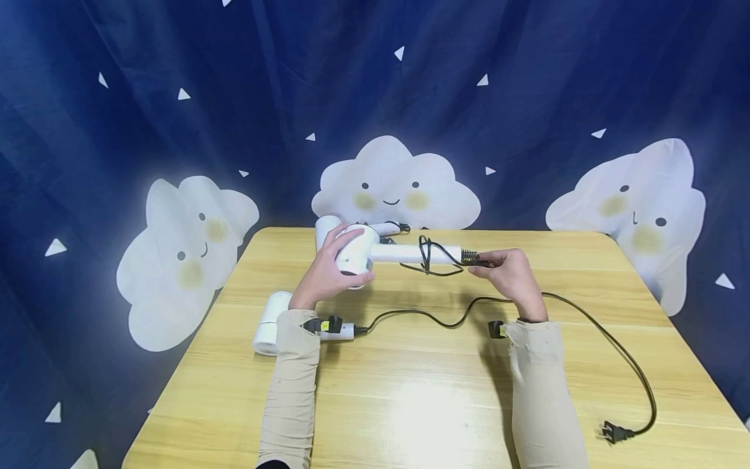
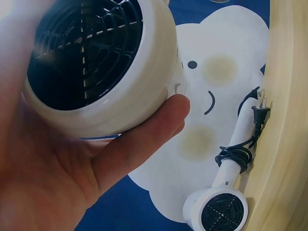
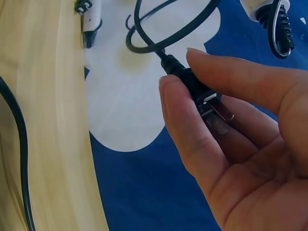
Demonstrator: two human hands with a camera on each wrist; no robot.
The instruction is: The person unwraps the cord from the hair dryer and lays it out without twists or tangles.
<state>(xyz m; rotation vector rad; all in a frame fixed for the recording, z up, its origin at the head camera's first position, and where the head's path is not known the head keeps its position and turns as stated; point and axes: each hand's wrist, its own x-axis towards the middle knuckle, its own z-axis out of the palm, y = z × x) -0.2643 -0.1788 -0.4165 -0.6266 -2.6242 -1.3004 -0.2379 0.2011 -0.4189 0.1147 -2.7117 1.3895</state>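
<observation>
Both hands hold one white plastic hair dryer (image 1: 404, 253) above the far half of the table (image 1: 586, 273): the left hand (image 1: 331, 272) grips its round head, the right hand (image 1: 512, 273) pinches its black two-pronged plug (image 3: 190, 83). Tugging hard could tighten the black cord loops (image 1: 427, 254) round its handle. Nearer, a second white dryer's (image 1: 272, 319) trailing black cord (image 1: 404, 311) might snag. Another white dryer (image 1: 327, 229), cord-wrapped, lies by the far edge.

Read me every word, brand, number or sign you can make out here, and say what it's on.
No text is readable.
Held hair dryer: grey patch, too small to read.
Yellow marks on the wrist cameras: too small to read.
Backdrop: cloud faces and triangles, no words.
</observation>
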